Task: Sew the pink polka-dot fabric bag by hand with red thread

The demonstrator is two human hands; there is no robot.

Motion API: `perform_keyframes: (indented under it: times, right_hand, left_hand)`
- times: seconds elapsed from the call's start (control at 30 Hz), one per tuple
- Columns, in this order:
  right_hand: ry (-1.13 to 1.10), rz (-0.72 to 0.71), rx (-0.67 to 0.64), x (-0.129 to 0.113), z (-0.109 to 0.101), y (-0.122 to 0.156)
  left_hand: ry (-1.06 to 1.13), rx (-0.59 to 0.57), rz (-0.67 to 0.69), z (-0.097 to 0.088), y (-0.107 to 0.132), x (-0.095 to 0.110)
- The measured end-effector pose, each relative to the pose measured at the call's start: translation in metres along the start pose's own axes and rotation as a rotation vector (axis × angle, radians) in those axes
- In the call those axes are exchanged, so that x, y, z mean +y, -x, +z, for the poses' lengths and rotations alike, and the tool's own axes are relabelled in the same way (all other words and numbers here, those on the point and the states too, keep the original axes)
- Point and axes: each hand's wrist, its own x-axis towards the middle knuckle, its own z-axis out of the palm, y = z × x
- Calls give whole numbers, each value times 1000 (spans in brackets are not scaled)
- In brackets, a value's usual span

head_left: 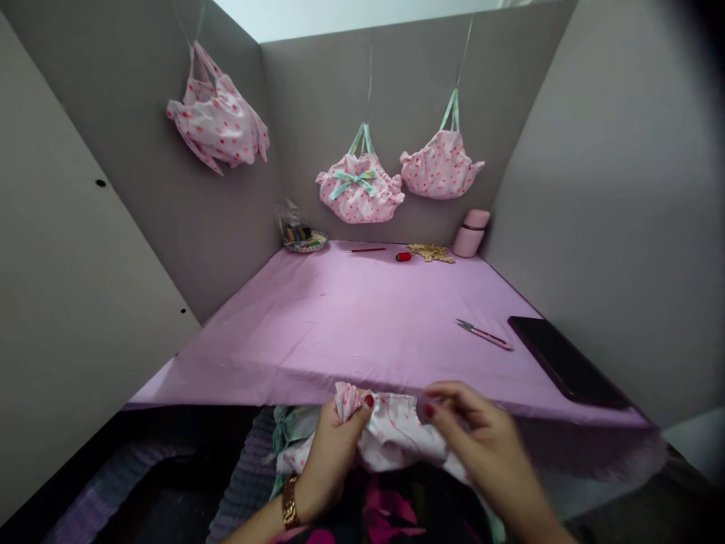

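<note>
My left hand (337, 449) is closed on a small white cloth garment (396, 431) with pink dots, its thumb pressing a gathered edge. The garment hangs over my lap at the table's front edge, with mint-green fabric showing at its left. Just right of the garment's upper edge is my right hand (481, 438), thumb and forefinger brought close together in a pinch. Whatever lies between those fingertips is too small and blurred to make out. A fine dark thread runs loosely across the white cloth.
Thread snips (484, 333) and a black phone (560, 359) lie on the right of the pink-covered table (340, 317). Along the back are a round tray (311, 243), a red pencil (366, 250), a red thread spool (403, 257), beige lace (431, 252) and a pink flask (471, 234). Dotted garments (362, 196) hang above.
</note>
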Motion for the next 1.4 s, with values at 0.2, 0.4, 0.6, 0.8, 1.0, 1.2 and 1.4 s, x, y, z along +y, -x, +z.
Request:
perform_keyframes:
  times: [0.2,0.4,0.6,0.8,1.0,1.2,1.4]
  right_hand:
    - [-9,-56,-260,0,39,-10]
    - [-108,-93,-379,-1,24,-1]
    - [-272,114,-269,17,19,-9]
    - [-375,153,-383,29,19,-14]
    - [-199,91,-331,26,16,-7]
    - [0,-8,-190,19,11,-1]
    - [61,-101,-251,3,9,2]
  left_hand:
    - [-34,-50,-35,-2,-2,-4]
    - [-61,-2,-13,-2,-1,-4]
    - [10,-105,-38,1,2,-1]
    - [-60,-149,-51,1,1,-4]
    - [-66,-154,-64,-2,0,-7]
    - [-80,-131,-44,-1,1,-4]
    - [-92,-160,-50,-2,1,-4]
